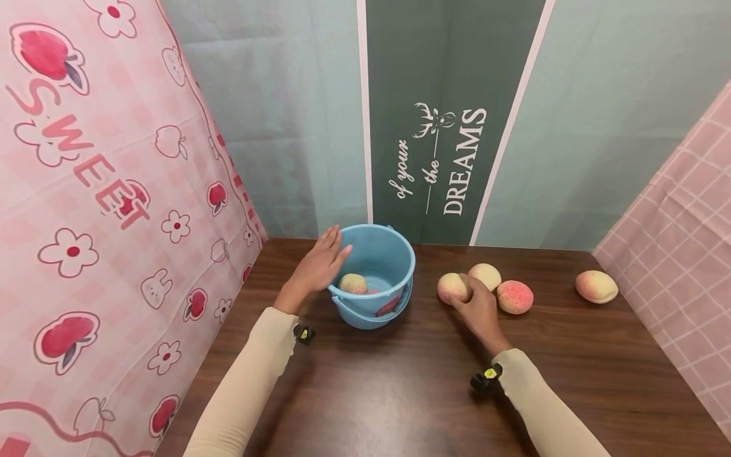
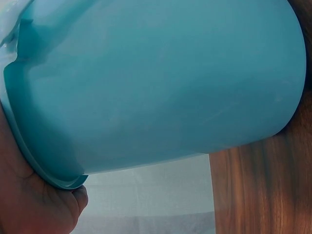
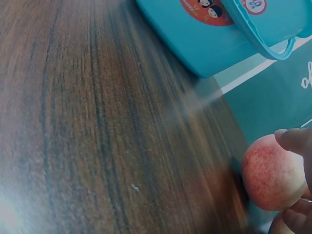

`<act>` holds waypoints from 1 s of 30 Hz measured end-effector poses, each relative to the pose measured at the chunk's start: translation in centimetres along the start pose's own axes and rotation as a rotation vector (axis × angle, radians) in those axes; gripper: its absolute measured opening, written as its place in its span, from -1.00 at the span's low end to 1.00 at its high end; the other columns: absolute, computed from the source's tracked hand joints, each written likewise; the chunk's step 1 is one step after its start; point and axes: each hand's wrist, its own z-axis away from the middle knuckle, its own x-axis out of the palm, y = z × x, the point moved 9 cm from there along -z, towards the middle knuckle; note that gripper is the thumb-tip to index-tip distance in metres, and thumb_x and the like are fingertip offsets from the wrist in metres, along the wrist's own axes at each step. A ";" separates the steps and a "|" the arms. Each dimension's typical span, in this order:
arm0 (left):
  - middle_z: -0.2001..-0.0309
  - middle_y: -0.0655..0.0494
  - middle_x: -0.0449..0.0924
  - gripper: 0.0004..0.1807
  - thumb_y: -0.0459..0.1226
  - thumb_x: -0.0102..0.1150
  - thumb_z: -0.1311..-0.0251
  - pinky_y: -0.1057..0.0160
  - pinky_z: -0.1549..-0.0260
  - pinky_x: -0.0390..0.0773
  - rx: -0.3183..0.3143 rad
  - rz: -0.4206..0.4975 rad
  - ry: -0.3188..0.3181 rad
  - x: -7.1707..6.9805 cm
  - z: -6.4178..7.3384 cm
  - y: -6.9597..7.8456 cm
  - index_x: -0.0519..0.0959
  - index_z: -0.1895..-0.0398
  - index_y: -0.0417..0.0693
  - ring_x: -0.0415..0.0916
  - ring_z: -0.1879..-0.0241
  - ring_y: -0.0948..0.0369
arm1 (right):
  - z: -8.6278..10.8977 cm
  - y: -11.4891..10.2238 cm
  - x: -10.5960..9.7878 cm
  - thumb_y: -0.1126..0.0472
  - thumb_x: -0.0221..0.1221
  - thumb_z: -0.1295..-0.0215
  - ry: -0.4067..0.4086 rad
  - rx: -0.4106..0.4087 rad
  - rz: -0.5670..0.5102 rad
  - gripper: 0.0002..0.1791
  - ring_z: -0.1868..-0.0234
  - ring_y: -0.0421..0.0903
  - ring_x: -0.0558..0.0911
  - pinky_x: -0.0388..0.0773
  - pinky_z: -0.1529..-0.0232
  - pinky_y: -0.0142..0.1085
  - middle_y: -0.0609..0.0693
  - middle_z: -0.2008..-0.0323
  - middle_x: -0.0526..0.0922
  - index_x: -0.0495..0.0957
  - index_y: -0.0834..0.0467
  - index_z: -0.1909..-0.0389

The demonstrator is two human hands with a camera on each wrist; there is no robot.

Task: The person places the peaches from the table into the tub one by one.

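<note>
A light-blue bucket [image 1: 374, 317] stands upright on the table, its handle hanging down at the front. Inside lies a pale yellow peach [image 1: 353, 284], with a bit of pink beside it too small to make out. My left hand [image 1: 320, 263] rests on the left part of the rim, its fingers straight; in the left wrist view the palm touches the rim of the bucket [image 2: 161, 87]. To the right of the bucket, my right hand [image 1: 480, 311] pinches a pink-and-yellow peach [image 1: 450, 288] between thumb and fingers. The right wrist view shows this peach [image 3: 270, 173] at or close to the tabletop.
Close by the right hand lie a yellow peach [image 1: 485, 277] and a pinkish-red peach [image 1: 516, 298]. Another peach [image 1: 596, 287] is farther right, near the pink checked cloth [image 1: 679, 254]. A green-and-blue cloth [image 1: 434, 76] hangs along the back edge of the brown table [image 1: 377, 393].
</note>
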 end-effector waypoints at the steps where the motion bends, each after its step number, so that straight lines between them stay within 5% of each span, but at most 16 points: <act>1: -0.65 -0.07 -0.26 -0.18 0.18 -0.50 -0.58 -0.02 -0.53 -0.15 0.000 0.001 0.000 0.0 0.0 0.0 -0.08 -0.62 -0.22 -0.36 -0.62 0.03 | 0.0 0.0 0.1 0.23 0.51 -0.13 -0.002 0.003 0.003 -0.31 -0.17 0.24 0.56 0.42 -0.22 0.19 0.32 -0.16 0.59 0.49 0.36 -0.25; 30: -0.65 -0.05 -0.25 -0.18 0.19 -0.48 -0.58 -0.02 -0.53 -0.13 -0.022 0.013 0.012 -0.2 -0.4 -0.1 -0.06 -0.62 -0.21 -0.34 -0.62 0.04 | -0.9 0.5 1.0 0.14 0.56 -0.05 -0.060 0.043 0.012 -0.19 -0.15 0.29 0.54 0.39 -0.21 0.21 0.32 -0.15 0.56 0.41 0.32 -0.27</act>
